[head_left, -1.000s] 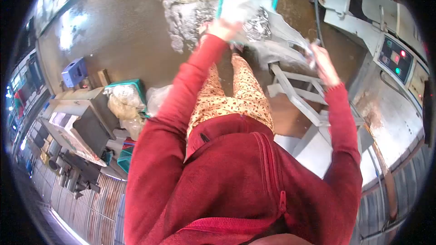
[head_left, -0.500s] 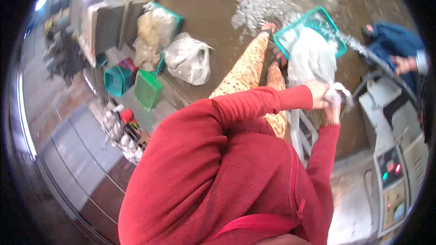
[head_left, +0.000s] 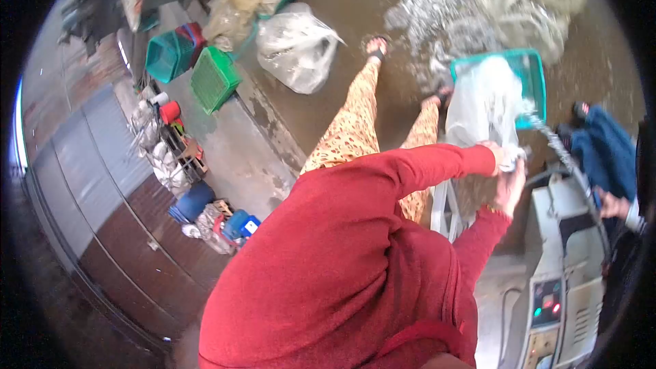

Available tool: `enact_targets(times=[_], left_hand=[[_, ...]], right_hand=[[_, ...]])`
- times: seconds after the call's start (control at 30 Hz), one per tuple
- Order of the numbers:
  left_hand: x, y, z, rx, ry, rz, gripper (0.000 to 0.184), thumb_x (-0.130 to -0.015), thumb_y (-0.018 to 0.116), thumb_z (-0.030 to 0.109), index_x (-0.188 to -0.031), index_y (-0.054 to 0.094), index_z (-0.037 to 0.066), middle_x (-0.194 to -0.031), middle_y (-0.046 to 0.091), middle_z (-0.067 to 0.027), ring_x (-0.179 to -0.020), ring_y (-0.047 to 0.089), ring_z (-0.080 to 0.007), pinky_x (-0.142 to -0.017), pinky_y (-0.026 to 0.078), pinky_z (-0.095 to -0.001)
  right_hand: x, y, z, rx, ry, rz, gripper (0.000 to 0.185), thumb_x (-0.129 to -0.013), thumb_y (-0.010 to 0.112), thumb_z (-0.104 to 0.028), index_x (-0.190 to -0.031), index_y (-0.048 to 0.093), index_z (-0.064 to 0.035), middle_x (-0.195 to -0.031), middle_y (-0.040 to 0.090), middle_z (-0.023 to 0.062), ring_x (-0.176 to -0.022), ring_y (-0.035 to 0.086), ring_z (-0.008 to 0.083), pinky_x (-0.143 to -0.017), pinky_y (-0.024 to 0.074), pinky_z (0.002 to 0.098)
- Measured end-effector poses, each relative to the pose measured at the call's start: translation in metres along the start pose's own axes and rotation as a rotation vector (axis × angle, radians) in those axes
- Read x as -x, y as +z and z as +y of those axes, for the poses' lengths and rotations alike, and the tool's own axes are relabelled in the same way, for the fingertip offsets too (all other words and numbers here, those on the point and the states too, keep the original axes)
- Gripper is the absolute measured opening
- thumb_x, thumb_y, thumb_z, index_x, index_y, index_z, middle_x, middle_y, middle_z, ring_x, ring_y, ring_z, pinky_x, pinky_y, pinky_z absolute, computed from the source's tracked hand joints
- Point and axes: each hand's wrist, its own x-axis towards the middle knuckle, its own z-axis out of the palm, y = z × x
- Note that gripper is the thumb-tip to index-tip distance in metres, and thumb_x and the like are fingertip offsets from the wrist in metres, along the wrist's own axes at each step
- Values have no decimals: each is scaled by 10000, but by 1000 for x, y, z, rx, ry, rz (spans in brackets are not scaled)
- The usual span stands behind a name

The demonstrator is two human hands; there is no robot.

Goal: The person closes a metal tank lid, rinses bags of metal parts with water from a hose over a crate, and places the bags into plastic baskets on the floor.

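A translucent white plastic bag hangs from my hands, its lower part over a teal plastic basket on the wet floor. My left hand is closed on the bag's gathered, twisted neck. Just beside it, my right hand pinches the same bunched end, fingers partly hidden. A shiny, crinkled silvery strand runs from the basket toward a grey machine with lit red and green lights. At the right edge, another person's hand is close to that strand.
Heaps of clear, crinkled plastic lie on the floor beyond the basket. Left of my legs sit a full white bag, a green crate and teal baskets. A white metal frame stands below my hands.
The view has shifted, and my feet now appear farther apart. Both hands still grip the bag's neck. The basket now shows more of its inside beside the bag.
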Motion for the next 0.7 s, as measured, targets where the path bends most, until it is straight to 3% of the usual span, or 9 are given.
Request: enact_targets(times=[0.03, 0.1, 0.3, 0.37, 0.4, 0.47, 0.57, 0.7], left_hand=[[3, -28, -3, 35, 81, 27, 254, -588, 585, 210, -782, 561, 46, -799, 573, -164, -805, 548, -290, -698, 430, -387], [24, -83, 13, 104, 269, 39, 251, -581, 584, 200, -773, 556, 41, -804, 572, -170, -802, 550, -282, -688, 428, -396], [150, -155, 42, 139, 373, 304, 192, -570, 549, 116, -729, 529, 11, -675, 554, -191, -681, 553, -332, -611, 438, -403], [182, -201, 39, 162, 344, 218, 180, -572, 535, 103, -723, 525, 6, -645, 544, -193, -650, 548, -344, -589, 439, -404], [198, -220, 34, 181, 321, 172, 175, -573, 528, 96, -721, 523, 3, -630, 540, -194, -634, 546, -350, -578, 439, -405], [226, -253, 18, 203, 302, 244, 178, -573, 525, 91, -728, 525, 4, -634, 540, -200, -639, 548, -349, -572, 439, -406], [269, -293, -4, 284, 219, 352, 186, -573, 526, 83, -742, 528, 5, -632, 537, -211, -641, 548, -353, -564, 439, -409], [273, -291, -66, 422, 151, 543, 225, -614, 548, 151, -800, 527, 28, -665, 550, -193, -675, 547, -341, -587, 438, -398]], right_hand=[[17, 24, -15, -40, 16, 57, 278, -807, 437, -223, -981, 456, -6, -935, 513, 87, -841, 482, 187, -768, 389, 366], [31, 51, -38, -86, -102, -78, 293, -813, 427, -254, -979, 459, -15, -947, 511, 82, -862, 486, 180, -779, 393, 347], [161, 139, -76, 329, -264, -56, 286, -793, 439, -260, -923, 493, -11, -921, 514, 73, -820, 506, 136, -665, 424, 264], [200, 197, -76, 398, -340, -101, 285, -798, 427, -265, -904, 502, -11, -878, 519, 58, -784, 511, 126, -636, 416, 247], [215, 229, -71, 386, -379, -52, 208, -791, 420, -201, -860, 514, -28, -810, 522, 43, -692, 503, 113, -549, 414, 217], [220, 262, -56, 713, -725, -146, 177, -792, 414, -165, -848, 514, -31, -776, 514, 36, -672, 498, 106, -540, 409, 217], [229, 307, -38, 453, -522, -163, 130, -778, 439, -123, -830, 519, -35, -734, 502, 18, -639, 483, 87, -519, 404, 212], [227, 361, 0, 511, -277, -381, 183, -778, 442, -175, -838, 523, -22, -734, 518, 7, -597, 499, 83, -504, 414, 208]])
